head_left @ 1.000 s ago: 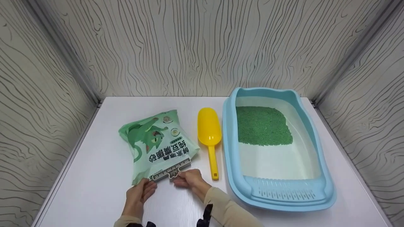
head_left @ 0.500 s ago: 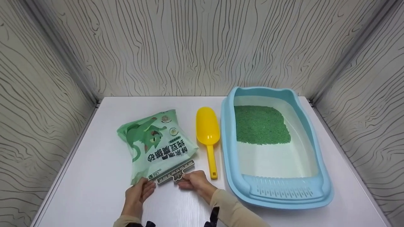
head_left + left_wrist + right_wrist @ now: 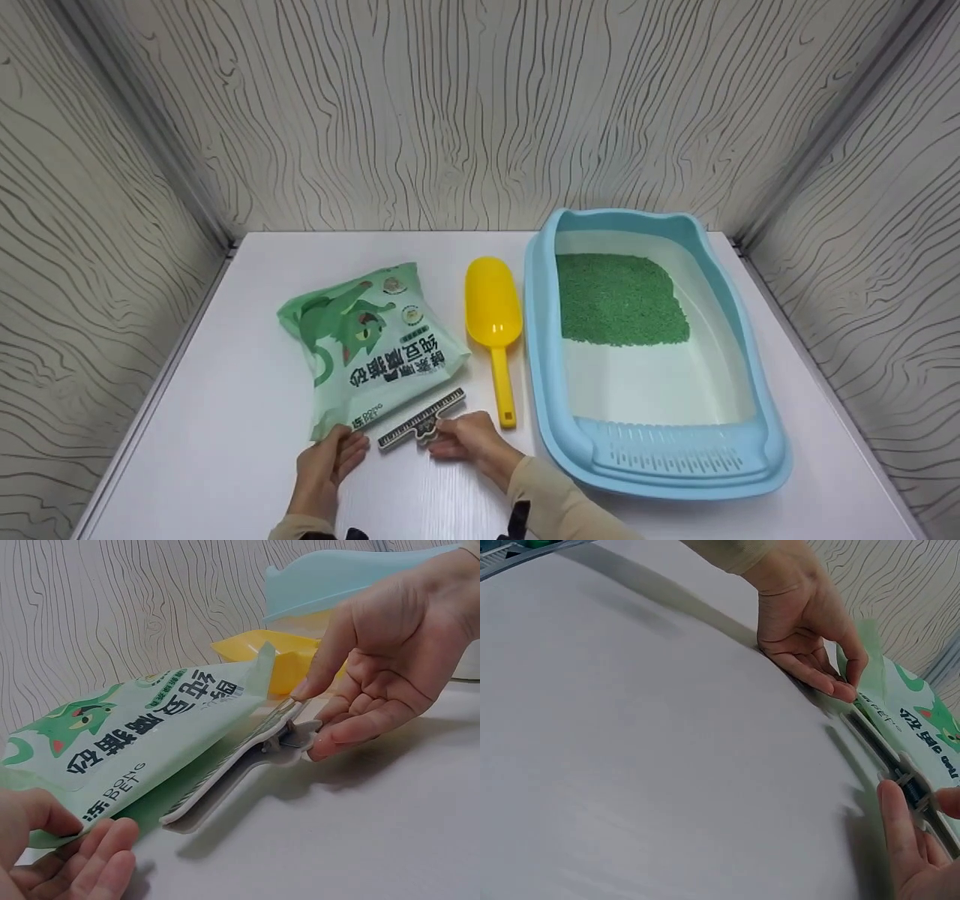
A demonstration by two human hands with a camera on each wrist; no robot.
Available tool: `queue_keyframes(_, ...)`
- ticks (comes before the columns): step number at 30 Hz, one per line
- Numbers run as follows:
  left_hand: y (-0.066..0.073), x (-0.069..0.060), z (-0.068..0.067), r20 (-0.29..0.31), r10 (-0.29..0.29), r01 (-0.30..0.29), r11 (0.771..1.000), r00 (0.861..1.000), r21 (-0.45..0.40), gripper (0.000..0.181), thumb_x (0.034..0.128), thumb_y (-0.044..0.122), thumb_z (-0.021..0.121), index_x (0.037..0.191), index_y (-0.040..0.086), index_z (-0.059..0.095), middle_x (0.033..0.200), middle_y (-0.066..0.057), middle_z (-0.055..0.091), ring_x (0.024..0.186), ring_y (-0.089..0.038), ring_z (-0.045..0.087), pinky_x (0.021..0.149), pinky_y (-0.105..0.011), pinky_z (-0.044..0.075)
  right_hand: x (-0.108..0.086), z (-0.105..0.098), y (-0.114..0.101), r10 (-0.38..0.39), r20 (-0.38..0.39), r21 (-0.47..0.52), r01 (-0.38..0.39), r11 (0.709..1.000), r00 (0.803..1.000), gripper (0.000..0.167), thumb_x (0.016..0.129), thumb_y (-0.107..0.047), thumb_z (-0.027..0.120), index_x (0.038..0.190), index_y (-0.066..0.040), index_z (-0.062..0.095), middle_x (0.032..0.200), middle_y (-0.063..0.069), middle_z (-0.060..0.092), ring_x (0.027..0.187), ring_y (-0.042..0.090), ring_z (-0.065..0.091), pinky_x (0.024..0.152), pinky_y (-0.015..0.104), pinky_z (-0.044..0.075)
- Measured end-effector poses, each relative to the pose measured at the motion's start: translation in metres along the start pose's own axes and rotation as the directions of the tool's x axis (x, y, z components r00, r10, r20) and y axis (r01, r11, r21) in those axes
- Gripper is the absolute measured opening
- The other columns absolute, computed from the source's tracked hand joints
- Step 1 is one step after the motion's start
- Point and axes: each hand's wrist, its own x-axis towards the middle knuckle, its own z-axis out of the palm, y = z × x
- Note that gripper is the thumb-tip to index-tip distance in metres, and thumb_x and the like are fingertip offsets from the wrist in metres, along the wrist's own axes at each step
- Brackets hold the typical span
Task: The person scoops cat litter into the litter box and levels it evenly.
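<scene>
A green cat litter bag (image 3: 379,337) with a cat drawing lies flat on the white table. My left hand (image 3: 324,459) pinches its near left corner between thumb and fingers. Between thumb and fingers, my right hand (image 3: 474,442) holds a long sealing clip (image 3: 421,420) by its middle grip. The clip is off the bag, just in front of its near edge. In the left wrist view the clip (image 3: 232,780) hangs above the table, its spring showing between the two grip tabs. The right wrist view also shows the left hand (image 3: 806,630) on the bag corner.
A yellow scoop (image 3: 493,304) lies right of the bag, handle toward me. Further right stands a blue litter box (image 3: 541,360), with green litter pellets (image 3: 622,300) heaped at its far left. Patterned panels (image 3: 480,112) enclose the table at the back and sides.
My right hand has drawn the clip off the bag's near edge, toward me and to the right. My left hand has kept its pinch on the corner.
</scene>
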Motion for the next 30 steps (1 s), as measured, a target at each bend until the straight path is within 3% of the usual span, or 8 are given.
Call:
queue_keyframes(5, 0.000, 0.000, 0.001, -0.006, 0.002, -0.002, 1.000, 1.000, 0.016, 0.023, 0.0909, 0.018, 0.055, 0.104, 0.001, 0.061, 0.070, 0.004, 0.072, 0.069, -0.006, 0.071, 0.072, -0.020, 0.060, -0.003, -0.003, 0.003, -0.013, -0.004, -0.006, 0.013, 1.000, 1.000, 0.018, 0.088, -0.003, 0.060, 0.097, 0.013, 0.062, 0.081, 0.022, 0.074, 0.064, 0.018, 0.073, 0.070, 0.036, 0.062)
queue_keyframes(14, 0.002, -0.001, 0.001, -0.010, -0.015, 0.014, 1.000, 1.000, -0.013, 0.018, 0.0904, 0.018, 0.057, 0.097, 0.003, 0.064, 0.068, 0.003, 0.073, 0.067, -0.007, 0.072, 0.070, -0.020, 0.060, -0.008, -0.006, 0.008, -0.028, -0.026, -0.033, 0.027, 0.999, 0.999, 0.019, 0.087, -0.004, 0.060, 0.094, 0.014, 0.062, 0.070, 0.014, 0.073, 0.060, 0.016, 0.071, 0.066, 0.034, 0.062)
queue_keyframes(22, 0.001, -0.002, 0.000, -0.006, -0.017, 0.017, 0.999, 1.000, 0.033, 0.026, 0.0916, 0.020, 0.055, 0.109, 0.001, 0.060, 0.071, 0.004, 0.072, 0.071, -0.006, 0.071, 0.074, -0.020, 0.060, -0.013, -0.008, 0.010, -0.017, -0.028, -0.079, 0.015, 0.997, 0.999, 0.021, 0.087, -0.007, 0.060, 0.094, 0.013, 0.063, 0.068, 0.010, 0.071, 0.059, 0.014, 0.070, 0.063, 0.032, 0.062)
queue_keyframes(30, 0.001, -0.001, 0.000, 0.005, -0.012, 0.012, 0.999, 1.000, -0.034, 0.016, 0.0898, 0.016, 0.057, 0.093, 0.003, 0.066, 0.067, 0.002, 0.073, 0.066, -0.008, 0.072, 0.069, -0.020, 0.060, -0.015, -0.011, 0.009, 0.041, -0.052, -0.152, -0.048, 0.987, 0.998, 0.021, 0.088, -0.010, 0.059, 0.094, 0.009, 0.064, 0.070, 0.009, 0.073, 0.063, 0.015, 0.072, 0.064, 0.029, 0.062)
